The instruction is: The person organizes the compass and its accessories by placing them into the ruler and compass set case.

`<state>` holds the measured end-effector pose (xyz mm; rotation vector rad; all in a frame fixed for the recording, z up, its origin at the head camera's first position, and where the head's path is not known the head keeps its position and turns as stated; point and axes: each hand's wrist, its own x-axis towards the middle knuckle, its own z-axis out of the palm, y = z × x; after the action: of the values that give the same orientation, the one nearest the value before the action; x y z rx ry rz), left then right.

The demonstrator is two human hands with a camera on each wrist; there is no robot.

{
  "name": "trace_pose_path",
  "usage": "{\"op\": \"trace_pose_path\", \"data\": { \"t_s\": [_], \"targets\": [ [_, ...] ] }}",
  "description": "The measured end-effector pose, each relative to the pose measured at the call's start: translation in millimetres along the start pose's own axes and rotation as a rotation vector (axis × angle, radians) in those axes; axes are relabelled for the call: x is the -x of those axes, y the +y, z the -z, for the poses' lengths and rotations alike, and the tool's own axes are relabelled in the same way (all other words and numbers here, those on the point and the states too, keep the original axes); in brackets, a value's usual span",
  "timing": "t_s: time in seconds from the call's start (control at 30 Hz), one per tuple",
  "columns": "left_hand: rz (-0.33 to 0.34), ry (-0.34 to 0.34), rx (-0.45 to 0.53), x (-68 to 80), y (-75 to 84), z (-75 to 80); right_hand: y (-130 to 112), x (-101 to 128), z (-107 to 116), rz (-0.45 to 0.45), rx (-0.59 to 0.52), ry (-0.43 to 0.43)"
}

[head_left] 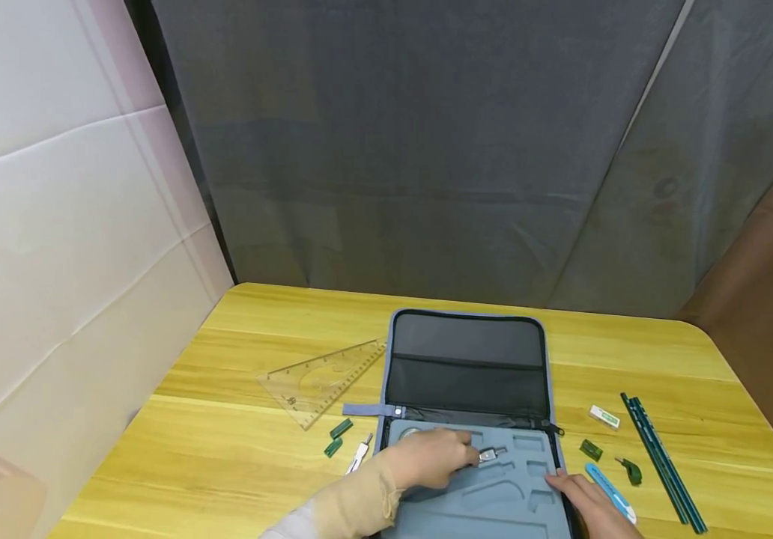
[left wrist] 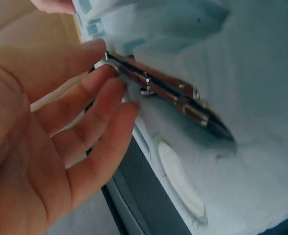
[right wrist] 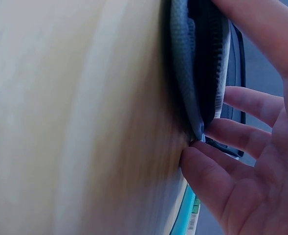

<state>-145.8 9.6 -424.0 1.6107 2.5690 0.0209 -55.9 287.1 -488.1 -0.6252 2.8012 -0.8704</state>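
Left hand (head_left: 430,458) fingers relaxed, tips touching silver metal compass (left wrist: 168,93) – lying in grey foam tray of open zip case (head_left: 494,494). Right hand (head_left: 592,505) fingers straight, resting on case's right edge, nr blue utility knife (head_left: 610,492) on yellow wood surface (head_left: 225,449).

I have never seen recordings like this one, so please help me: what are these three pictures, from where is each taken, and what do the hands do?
There is no machine, only a person with three cameras: one on the head, one on each wrist. The head view shows a wooden table with an open grey case. The left hand touches a metal compass lying in the case's foam insert; the left wrist view shows it close up, with the fingers almost straight. The right hand rests on the case's right edge, and its wrist view shows this. Around the case lie a clear ruler, green pencils, a white eraser and a blue tool.
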Motion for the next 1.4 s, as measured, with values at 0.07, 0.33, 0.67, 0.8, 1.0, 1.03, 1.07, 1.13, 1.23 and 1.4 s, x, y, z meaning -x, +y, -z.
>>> {"op": "trace_pose_path", "data": {
  "t_s": [0.07,0.33,0.67,0.8,1.0,1.03,1.07,1.13,1.23,1.4],
  "targets": [
    [0.019,0.020,0.009,2.7,-2.0,-0.9,0,0,0,-0.004,0.002,-0.004],
    [0.160,0.074,-0.016,22.5,-16.2,-1.3,1,-1,0,-0.022,-0.012,-0.021],
    [0.297,0.145,0.121,57.9,-34.7,-3.6,1,-1,0,-0.014,-0.010,-0.021],
    [0.349,0.175,0.149,71.3,-38.1,-6.8,1,0,0,0.003,-0.001,0.000],
    [0.421,0.207,0.185,89.6,-39.9,-10.3,0,1,-1,0.029,0.006,0.032],
    [0.431,0.209,0.190,92.2,-39.9,-10.9,0,1,-1,0.031,0.006,0.033],
    [0.440,0.205,0.197,94.9,-40.1,-11.3,0,1,-1,0.032,0.006,0.034],
    [0.456,0.196,0.206,99.6,-40.7,-12.5,0,1,-1,0.032,0.006,0.034],
    [0.478,0.181,0.238,106.4,-41.4,-14.2,1,1,-1,0.025,0.007,0.025],
    [0.515,0.163,0.282,115.8,-41.4,-18.2,0,1,-1,0.022,0.007,0.023]
  ]
}}
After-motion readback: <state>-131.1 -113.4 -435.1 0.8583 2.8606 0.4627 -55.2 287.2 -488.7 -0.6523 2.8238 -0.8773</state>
